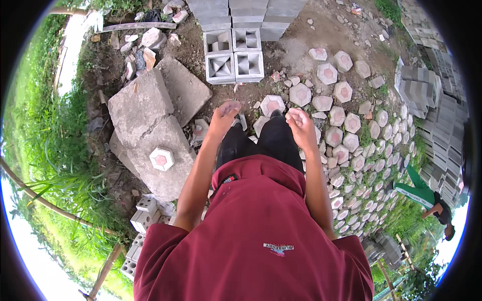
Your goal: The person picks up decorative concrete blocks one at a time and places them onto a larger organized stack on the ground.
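Note:
My left hand [224, 118] is raised in front of my left leg, its fingers loosely bent and dusty, with nothing seen in it. To its right, my right hand [301, 127] hovers above my right leg, fingers half curled and also without a visible object. Between and just beyond them, a hexagonal paver [272, 104] with a pinkish centre lies on the ground near my foot. Another hexagonal paver [161, 159] rests on a cracked concrete slab [143, 113] to my left. Neither hand touches a paver.
Grey hollow blocks [220, 67] are stacked straight ahead. Many hexagonal pavers [327, 73] spread over the ground to the right, beside block stacks [417, 86]. At far right, a person [427, 195] in green trousers bends over. Rubble [153, 38] and grass border the left.

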### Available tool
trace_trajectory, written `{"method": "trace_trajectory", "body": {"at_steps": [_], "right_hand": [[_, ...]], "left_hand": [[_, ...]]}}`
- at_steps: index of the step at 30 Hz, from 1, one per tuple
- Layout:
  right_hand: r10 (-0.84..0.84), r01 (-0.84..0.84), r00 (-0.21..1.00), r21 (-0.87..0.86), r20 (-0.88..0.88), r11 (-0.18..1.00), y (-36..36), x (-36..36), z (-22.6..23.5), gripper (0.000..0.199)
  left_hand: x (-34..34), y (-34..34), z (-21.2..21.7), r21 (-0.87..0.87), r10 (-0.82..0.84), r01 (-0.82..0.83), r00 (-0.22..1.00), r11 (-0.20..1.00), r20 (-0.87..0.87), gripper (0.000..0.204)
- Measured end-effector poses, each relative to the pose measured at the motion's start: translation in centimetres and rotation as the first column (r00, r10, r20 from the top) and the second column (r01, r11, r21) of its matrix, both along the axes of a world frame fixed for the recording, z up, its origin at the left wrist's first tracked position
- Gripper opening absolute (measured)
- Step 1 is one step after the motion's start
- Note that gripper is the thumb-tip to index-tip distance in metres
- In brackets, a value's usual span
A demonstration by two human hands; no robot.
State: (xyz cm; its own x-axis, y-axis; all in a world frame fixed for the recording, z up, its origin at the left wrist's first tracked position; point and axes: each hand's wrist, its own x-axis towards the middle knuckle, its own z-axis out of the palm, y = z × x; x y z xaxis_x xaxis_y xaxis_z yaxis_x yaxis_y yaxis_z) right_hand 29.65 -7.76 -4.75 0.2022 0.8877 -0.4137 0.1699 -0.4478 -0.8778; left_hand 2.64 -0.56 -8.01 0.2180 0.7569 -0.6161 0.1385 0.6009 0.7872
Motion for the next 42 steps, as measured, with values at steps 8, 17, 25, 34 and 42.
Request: {"method": "trace_trajectory", "body": {"at_steps": [8, 17, 25, 34, 42], "right_hand": [[0.265, -0.26, 0.963, -0.094, 0.052, 0.961, 9.6, 2.9, -4.7, 0.043], [0.638, -0.613, 0.75, -0.177, 0.175, 0.77, 21.3, 4.1, -23.4, 0.084], [0.32, -0.24, 0.914, -0.306, 0.248, 0.921, 32.2, 1.1, -50.4, 0.112], [0.297, -0.334, 0.942, -0.546, -0.158, 0.768, 36.0, 3.6, -61.2, 0.073], [0.311, -0.299, 0.947, -0.568, -0.078, 0.767, 33.5, 4.1, -57.4, 0.046]], "left_hand": [[3.0, 5.1, -11.1, -0.136, 0.348, -0.366, 0.927, 0.921, -0.142, 0.047], [11.0, 7.4, -35.6, -0.353, 0.525, -0.586, 0.811, 0.73, -0.259, 0.061], [12.5, 17.1, -54.1, -0.518, 0.788, -0.772, 0.554, 0.368, -0.267, 0.065], [14.2, 19.5, -60.1, -0.545, 0.948, -0.793, 0.319, 0.273, 0.011, 0.056], [14.4, 18.2, -55.6, -0.516, 0.937, -0.801, 0.351, 0.304, 0.009, 0.048]]}}
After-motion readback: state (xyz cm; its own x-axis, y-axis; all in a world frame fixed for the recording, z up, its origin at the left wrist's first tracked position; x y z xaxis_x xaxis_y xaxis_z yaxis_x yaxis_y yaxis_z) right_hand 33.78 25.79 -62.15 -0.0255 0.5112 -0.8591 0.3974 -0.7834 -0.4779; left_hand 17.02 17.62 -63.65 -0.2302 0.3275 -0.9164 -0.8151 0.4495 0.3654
